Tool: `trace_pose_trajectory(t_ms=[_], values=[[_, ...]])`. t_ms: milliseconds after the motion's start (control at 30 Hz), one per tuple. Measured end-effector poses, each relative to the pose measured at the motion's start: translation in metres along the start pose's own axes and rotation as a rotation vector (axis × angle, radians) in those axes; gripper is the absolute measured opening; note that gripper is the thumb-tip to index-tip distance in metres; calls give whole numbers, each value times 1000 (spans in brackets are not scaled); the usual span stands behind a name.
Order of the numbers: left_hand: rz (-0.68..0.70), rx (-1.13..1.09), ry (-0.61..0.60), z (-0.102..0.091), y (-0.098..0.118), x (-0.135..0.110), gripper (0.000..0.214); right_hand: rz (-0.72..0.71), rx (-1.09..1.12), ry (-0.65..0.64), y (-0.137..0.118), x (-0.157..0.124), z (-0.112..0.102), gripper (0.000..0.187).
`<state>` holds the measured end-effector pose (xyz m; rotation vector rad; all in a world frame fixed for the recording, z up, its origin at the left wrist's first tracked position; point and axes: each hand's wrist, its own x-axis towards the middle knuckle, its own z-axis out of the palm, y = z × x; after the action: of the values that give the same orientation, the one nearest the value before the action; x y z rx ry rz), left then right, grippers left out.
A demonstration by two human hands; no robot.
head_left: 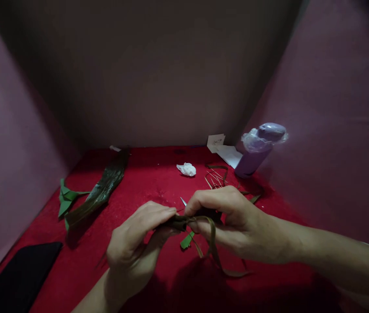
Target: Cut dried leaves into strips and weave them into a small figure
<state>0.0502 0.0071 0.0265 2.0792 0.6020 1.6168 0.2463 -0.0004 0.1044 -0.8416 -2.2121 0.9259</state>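
Note:
Above the red cloth, my left hand point(138, 245) pinches a dark green folded leaf bundle point(179, 222) between thumb and fingers. My right hand point(239, 224) is closed at the bundle's right end, its thumb and forefinger pinching a thin leaf strip point(213, 239). The strip's loose end curls down below that hand onto the cloth. Beneath my hands lies a small bright green leaf piece point(187, 240). A pointed metal tip point(183, 201) shows just behind my right fingertips; the rest of that tool is hidden.
On the left lie a wide glossy leaf point(106, 184), a folded green leaf point(67, 198) and a flat black object point(21, 276). Further back are crumpled white tissue point(187, 169), several thin sticks point(216, 178), white papers point(228, 154) and a purple container point(253, 161) topped with clear plastic.

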Motion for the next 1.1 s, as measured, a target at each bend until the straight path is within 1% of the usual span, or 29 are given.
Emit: trace_pose_trajectory(t_ms=[100, 200, 300, 400, 500, 567, 667, 733, 867, 1000, 1100], values=[[110, 34, -31, -1, 4, 3, 49, -86, 11, 13, 1, -3, 1, 11], [201, 85, -63, -2, 7, 5, 50, -202, -41, 27, 2, -5, 3, 14], [254, 117, -90, -4, 10, 5, 50, -283, -147, 4, 1, -8, 3, 17], [303, 183, -78, -5, 11, 4, 47, -306, -267, -24, 2, -11, 2, 22], [364, 293, -69, -6, 13, 2, 39, -348, -403, -15, 4, -14, 1, 24], [402, 370, -75, -7, 14, 0, 33, -400, -477, -7, 4, -16, 1, 21], [435, 448, -95, -10, 15, -7, 27, -436, -571, 8, 2, -18, 1, 16], [435, 478, -116, -13, 13, -13, 28, -427, -646, 4, -1, -18, 2, 16], [441, 519, -175, -18, 10, -23, 27, -474, -741, 34, -4, -18, 1, 16], [503, 506, -206, -22, 10, -23, 22, -521, -767, 36, -4, -19, 0, 15], [501, 513, -215, -22, 12, -20, 20, -518, -808, 53, -3, -20, 2, 15]])
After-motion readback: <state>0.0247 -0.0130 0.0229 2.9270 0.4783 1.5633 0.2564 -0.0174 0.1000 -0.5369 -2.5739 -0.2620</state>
